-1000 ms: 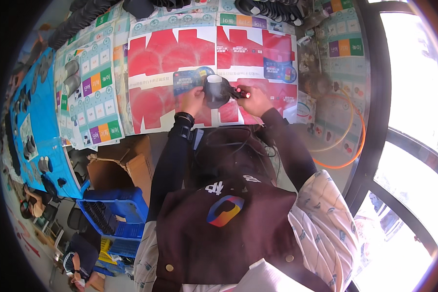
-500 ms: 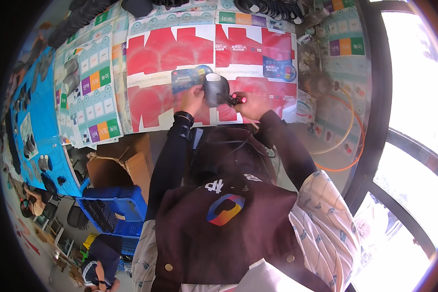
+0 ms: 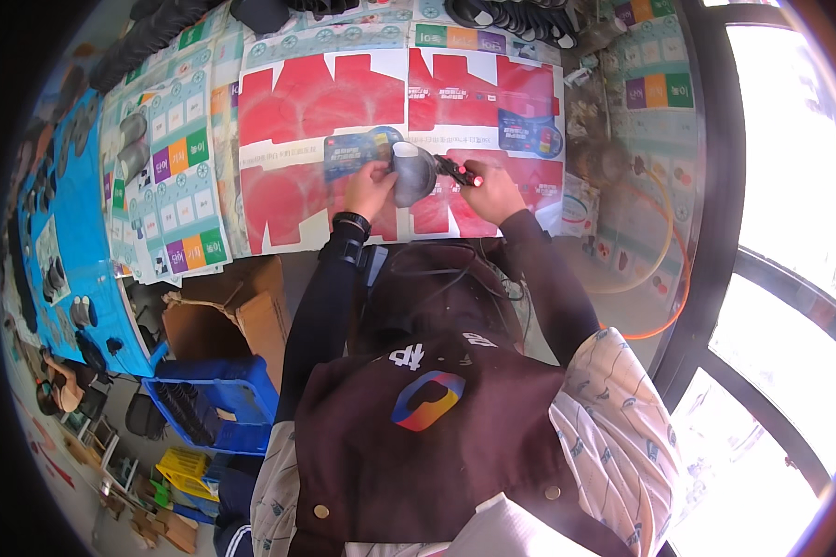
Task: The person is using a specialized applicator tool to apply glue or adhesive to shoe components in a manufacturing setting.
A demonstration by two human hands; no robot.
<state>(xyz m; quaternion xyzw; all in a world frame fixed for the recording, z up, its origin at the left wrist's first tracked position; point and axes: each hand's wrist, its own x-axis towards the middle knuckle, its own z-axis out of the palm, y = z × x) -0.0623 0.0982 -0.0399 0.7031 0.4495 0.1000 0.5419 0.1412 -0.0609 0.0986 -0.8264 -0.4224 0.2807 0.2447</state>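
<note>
My left hand (image 3: 369,192) pinches the near left edge of a dark grey rounded piece (image 3: 416,178) with a pale patch at its far end. It looks like a shoe part, but its exact kind cannot be made out. My right hand (image 3: 497,196) is closed around a small black hand tool (image 3: 452,169) with pinkish-red ends. The tool points left, its tip close to the piece's right edge; whether they touch is unclear. Both hands are over a red and white printed cardboard sheet (image 3: 297,102) on the worktable.
Printed sheets (image 3: 184,153) overlap at the table's left, with two grey pieces (image 3: 133,144) on them. Stacked dark pieces (image 3: 520,20) line the far edge. An orange hose (image 3: 685,269) curves at the right. Below left are a cardboard box (image 3: 260,306) and blue crate (image 3: 215,371).
My right hand and the tool have moved slightly right, away from the grey piece, and the tool has turned. The piece tilts a little. A person at lower left has moved mostly behind my sleeve.
</note>
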